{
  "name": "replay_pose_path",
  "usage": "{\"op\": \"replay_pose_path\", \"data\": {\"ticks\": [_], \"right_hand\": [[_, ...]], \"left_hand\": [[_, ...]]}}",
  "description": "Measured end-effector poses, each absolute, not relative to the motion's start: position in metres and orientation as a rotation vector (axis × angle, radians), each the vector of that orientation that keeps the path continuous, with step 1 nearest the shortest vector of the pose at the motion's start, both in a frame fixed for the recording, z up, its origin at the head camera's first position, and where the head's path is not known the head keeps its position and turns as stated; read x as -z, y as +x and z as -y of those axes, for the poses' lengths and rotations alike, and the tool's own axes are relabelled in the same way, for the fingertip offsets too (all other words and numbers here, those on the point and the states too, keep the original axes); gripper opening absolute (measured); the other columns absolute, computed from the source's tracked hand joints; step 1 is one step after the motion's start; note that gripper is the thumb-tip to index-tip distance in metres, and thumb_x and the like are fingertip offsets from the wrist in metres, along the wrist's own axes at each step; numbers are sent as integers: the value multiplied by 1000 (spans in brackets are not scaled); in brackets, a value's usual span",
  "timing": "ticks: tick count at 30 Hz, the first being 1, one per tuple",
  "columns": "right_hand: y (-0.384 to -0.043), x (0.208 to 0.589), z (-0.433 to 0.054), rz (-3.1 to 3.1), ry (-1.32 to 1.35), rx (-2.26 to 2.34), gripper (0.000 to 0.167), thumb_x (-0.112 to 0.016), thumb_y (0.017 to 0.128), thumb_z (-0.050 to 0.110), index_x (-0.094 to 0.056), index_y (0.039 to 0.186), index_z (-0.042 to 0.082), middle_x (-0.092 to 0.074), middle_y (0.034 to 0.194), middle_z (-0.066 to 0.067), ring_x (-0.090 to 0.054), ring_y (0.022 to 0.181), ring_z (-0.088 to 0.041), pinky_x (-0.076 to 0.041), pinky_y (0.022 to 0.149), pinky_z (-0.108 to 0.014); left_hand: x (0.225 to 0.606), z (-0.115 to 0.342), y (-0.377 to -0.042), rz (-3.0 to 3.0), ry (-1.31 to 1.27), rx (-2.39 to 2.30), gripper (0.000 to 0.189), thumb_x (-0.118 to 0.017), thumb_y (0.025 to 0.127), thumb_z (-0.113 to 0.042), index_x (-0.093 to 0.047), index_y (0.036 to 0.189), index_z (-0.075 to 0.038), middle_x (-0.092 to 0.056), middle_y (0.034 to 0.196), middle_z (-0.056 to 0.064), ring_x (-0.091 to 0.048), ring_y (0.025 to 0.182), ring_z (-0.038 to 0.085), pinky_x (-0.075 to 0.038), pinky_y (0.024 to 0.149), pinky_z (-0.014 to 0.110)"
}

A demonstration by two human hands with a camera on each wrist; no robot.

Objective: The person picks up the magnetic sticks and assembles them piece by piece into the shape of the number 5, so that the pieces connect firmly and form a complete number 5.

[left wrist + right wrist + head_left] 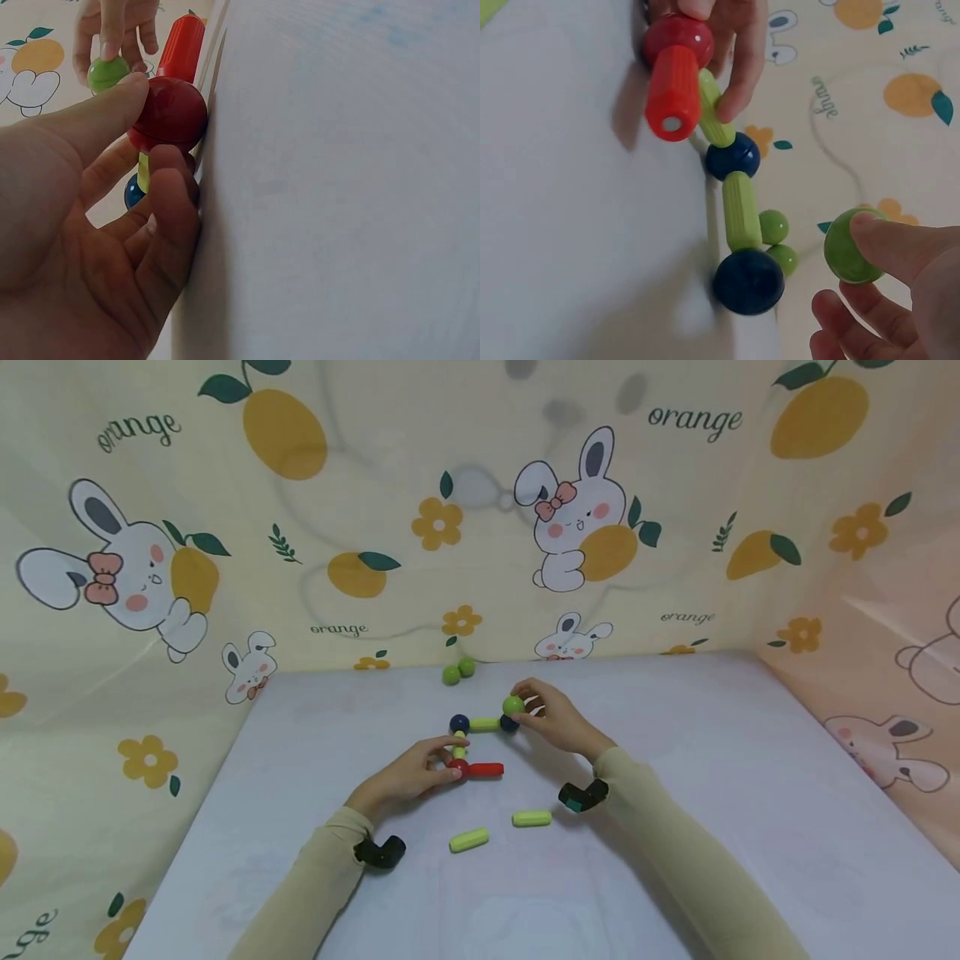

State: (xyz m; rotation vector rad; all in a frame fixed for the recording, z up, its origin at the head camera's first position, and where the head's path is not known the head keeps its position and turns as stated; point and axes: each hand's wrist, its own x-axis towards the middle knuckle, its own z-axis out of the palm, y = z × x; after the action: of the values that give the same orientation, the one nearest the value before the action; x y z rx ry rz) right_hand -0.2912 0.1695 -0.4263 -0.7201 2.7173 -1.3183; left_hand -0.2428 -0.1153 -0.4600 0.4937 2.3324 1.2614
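Observation:
My left hand [408, 770] grips a red ball [174, 112] at the near corner of a joined chain of toy balls and rods. From that ball a red rod [673, 94] points right, its end a pale round disc. A yellow-green rod [718, 112] leads back to a dark blue ball [460, 723]. Another yellow-green rod [741, 211] joins this to a second dark blue ball [748, 282]. My right hand [558, 720] pinches a green ball [853, 246] between thumb and fingers, apart from that second blue ball in the right wrist view.
Two loose green balls [451, 675] sit near the table's back edge. Nearer me, two loose yellow-green rods [468, 840] lie on the white table [660, 710]. A patterned cloth [390, 460] rises behind the table and along its sides.

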Motion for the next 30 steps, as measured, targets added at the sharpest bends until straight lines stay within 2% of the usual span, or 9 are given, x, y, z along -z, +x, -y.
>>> {"op": "replay_pose_path", "data": {"ticks": [18,30], "right_hand": [[-260,437,-185,-2557,-762,1242,30,-77,89,14,-60,113,8,-64,110,-8,-62,96,-19,-53,84,-30],[-252,444,-183,-2464,-742,1131,26,-77,90,17,-59,107,9,-65,102,-7,-60,91,-18,-54,85,-32]], "left_hand": [[458,114,-240,-2356,461,-1240,49,-66,99,-25,-52,146,-26,-61,118,9,-51,71,17,-43,64,26],[456,113,-240,-2354,434,-1241,49,-66,99,-24,-52,146,-26,-61,118,9,-51,70,17,-42,64,26]]}}
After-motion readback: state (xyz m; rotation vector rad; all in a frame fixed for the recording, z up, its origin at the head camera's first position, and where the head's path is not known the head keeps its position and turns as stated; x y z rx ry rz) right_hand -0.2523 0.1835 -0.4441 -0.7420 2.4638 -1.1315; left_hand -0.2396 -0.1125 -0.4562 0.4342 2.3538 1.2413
